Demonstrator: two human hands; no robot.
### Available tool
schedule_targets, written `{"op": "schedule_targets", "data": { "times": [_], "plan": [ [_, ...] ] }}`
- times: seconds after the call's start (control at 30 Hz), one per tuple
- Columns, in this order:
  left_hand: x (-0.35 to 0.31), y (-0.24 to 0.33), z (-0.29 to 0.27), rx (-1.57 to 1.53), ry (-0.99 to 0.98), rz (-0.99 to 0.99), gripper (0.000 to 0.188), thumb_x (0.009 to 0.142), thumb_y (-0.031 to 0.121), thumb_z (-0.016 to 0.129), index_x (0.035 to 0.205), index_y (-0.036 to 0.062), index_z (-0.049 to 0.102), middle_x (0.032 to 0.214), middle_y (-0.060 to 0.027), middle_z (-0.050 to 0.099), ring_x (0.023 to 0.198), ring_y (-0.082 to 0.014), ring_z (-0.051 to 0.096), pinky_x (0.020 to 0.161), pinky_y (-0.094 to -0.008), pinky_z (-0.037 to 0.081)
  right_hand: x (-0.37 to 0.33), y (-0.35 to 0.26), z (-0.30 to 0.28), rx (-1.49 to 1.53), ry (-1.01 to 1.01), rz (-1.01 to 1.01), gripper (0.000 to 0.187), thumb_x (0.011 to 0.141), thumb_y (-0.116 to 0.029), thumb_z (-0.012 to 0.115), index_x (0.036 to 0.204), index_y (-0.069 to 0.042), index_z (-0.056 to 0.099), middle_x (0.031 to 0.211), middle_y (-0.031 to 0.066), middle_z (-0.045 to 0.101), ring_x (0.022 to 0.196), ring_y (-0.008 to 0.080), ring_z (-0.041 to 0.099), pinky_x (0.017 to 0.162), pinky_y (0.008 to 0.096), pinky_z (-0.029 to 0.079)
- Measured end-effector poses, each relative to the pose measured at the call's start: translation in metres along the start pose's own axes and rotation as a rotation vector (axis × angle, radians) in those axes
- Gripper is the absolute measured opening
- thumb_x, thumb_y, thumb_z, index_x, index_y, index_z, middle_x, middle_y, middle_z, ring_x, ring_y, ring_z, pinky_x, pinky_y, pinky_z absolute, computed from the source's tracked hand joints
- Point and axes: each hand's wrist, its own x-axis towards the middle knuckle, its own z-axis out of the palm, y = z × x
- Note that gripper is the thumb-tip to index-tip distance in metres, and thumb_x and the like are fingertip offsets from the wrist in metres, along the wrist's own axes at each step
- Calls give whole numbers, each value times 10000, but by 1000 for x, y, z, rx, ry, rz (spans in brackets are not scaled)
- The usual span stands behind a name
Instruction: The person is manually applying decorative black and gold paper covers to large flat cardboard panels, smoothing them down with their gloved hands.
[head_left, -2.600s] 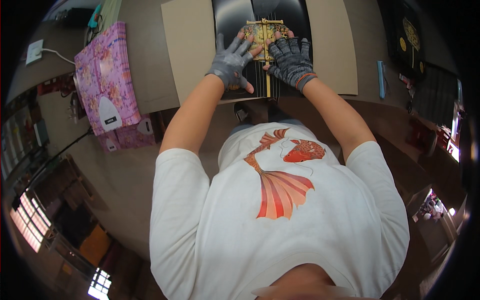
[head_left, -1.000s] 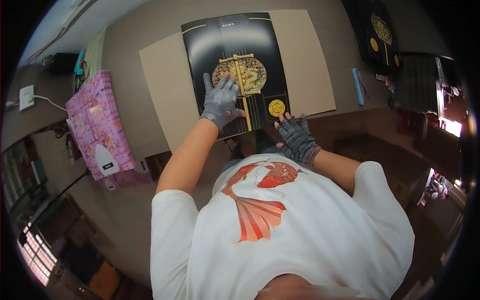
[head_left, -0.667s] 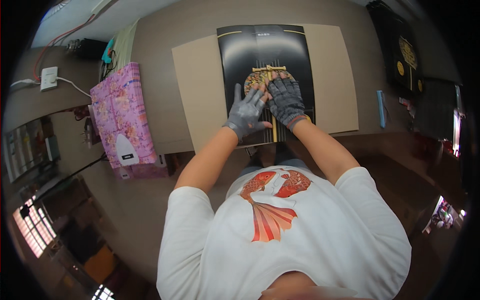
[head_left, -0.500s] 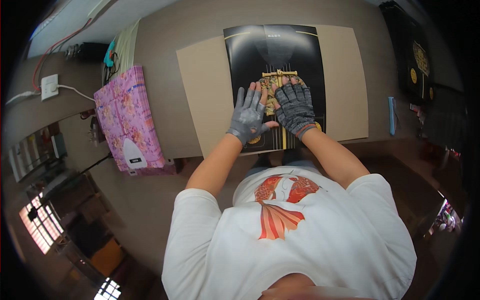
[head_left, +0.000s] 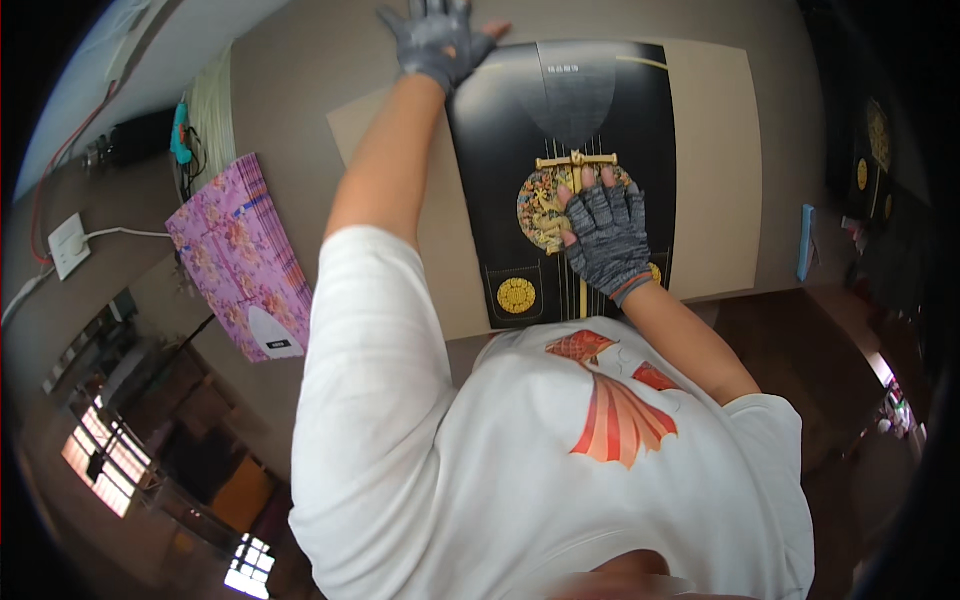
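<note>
A glossy black printed sheet [head_left: 490, 180] with gold lines and a round colourful emblem [head_left: 540, 208] lies over brown cardboard [head_left: 712, 180] on the table. On the right part of the emblem my right hand [head_left: 608, 230] rests flat in a grey fingerless glove, its bare fingertips below a printed gold bar [head_left: 577, 161]. My left hand [head_left: 440, 42], also gloved in grey, is stretched far forward past the sheet's far left corner. Its fingers are spread, with nothing in them, and partly cut off by the picture's upper edge.
To the left lies a stack of purple floral packages [head_left: 240, 255]. Behind it are a teal-handled tool [head_left: 180, 132] and a bundle of pale strips [head_left: 212, 115]. A white power socket [head_left: 70, 245] has cables. At right are a blue strip [head_left: 805, 242] and black-and-gold sheets [head_left: 868, 150].
My left hand has left the emblem and reached forward and to the left. My right hand still lies on the emblem. The whole view has shifted and tilted slightly.
</note>
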Motion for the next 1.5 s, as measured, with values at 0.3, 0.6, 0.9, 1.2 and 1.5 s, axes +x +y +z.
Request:
{"op": "schedule_targets", "data": {
  "times": [0.3, 0.6, 0.9, 1.2, 1.5],
  "plan": [
    [-63, 7, 4, -12, 23, 162, 852, 870, 587, 521, 1527, 114, 255, 1594, -180, 198, 1475, -364, 166, 1097, -726, 29, -1, -3, 8, -32, 77, 4, 558, 851, -312, 568, 1400, -229, 519, 1501, 125, 411, 1416, 322, 328, 1156, 549, 189],
    [-361, 73, -75, -344, -254, 266, 967, 802, 625, 599, 1486, 6, 309, 1547, -221, 289, 1437, -373, 274, 1081, -691, 191, -1, 0, 13, -210, 61, 38, 575, 931, -392, 484, 1483, -258, 393, 1537, 110, 360, 1441, 310, 282, 1175, 540, 146],
    [-425, 94, -81, -387, -150, 95, 790, 784, 429, 706, 1403, 19, 436, 1482, -187, 400, 1363, -343, 384, 1099, -615, 235, -29, -8, 16, -96, 135, 82, 468, 900, -342, 520, 1332, -165, 557, 1449, 139, 462, 1381, 317, 373, 1153, 542, 192],
    [-332, 120, -72, -318, -45, 105, 1042, 722, 677, 667, 1511, 116, 281, 1563, -221, 231, 1437, -428, 214, 1086, -658, 197, -67, -33, -21, -38, -153, 133, 601, 831, -384, 632, 1392, -224, 486, 1489, 118, 401, 1418, 336, 293, 1133, 590, 178],
    [-291, 152, -66, -137, -464, -161, 1158, 741, 875, 390, 1570, 140, 51, 1641, -105, 10, 1498, -363, -46, 1058, -749, 45, -89, 125, 23, 527, 301, 425, 469, 844, -177, 636, 1298, -95, 555, 1234, 150, 620, 1096, 341, 603, 958, 398, 476]
  ]
}}
